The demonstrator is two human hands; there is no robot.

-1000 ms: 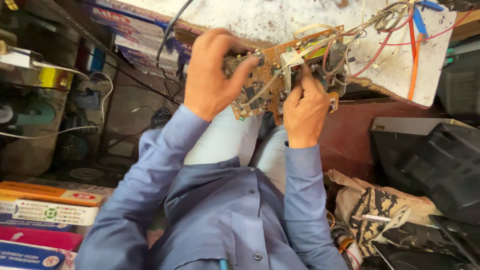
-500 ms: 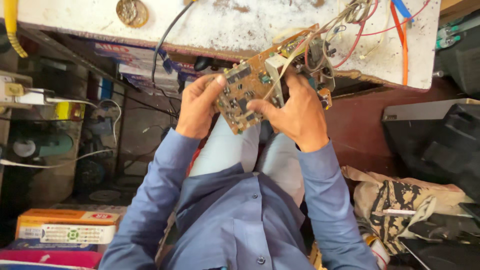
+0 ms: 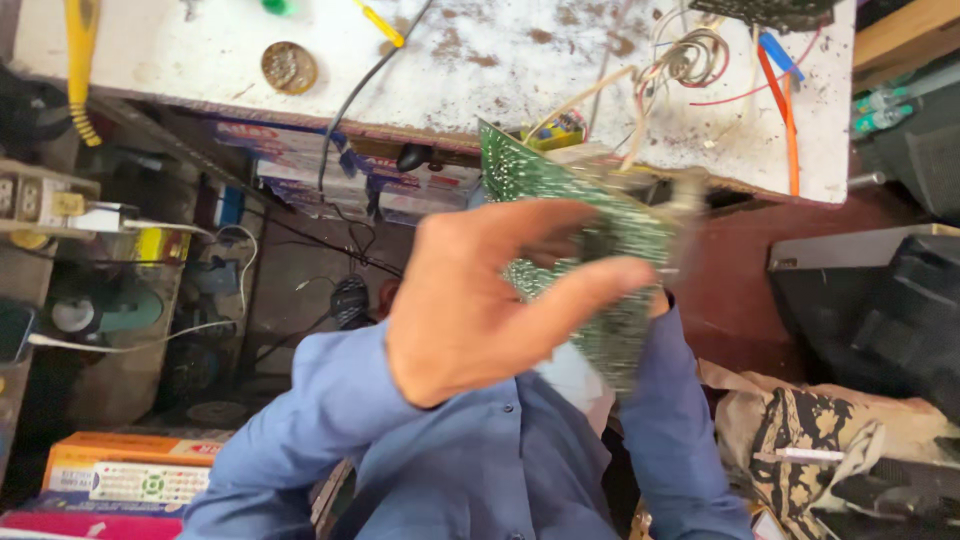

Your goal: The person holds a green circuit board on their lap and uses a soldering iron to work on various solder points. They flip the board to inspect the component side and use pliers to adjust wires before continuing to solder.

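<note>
My left hand (image 3: 470, 300) is raised close to the camera, blurred, with thumb and fingers gripping a green circuit board (image 3: 610, 240). The board is turned on edge with its green solder side facing me. Thin wires (image 3: 680, 60) run from its top end up onto the white workbench (image 3: 200, 60). My right sleeve (image 3: 680, 420) reaches the board's lower right edge. The right hand itself is almost wholly hidden behind the board, so its grip does not show.
On the stained bench lie a yellow tool (image 3: 80, 60), a round brass tin (image 3: 289, 67) and orange wires (image 3: 790, 110). A black cable (image 3: 360, 90) hangs off the bench's edge. Boxes (image 3: 120, 470) sit bottom left, black casings (image 3: 870, 300) and a patterned cloth (image 3: 800, 430) to the right.
The board has been turned over from its brown component side to its green side and brought nearer the camera. My left hand now covers its front and my right hand has slipped behind it.
</note>
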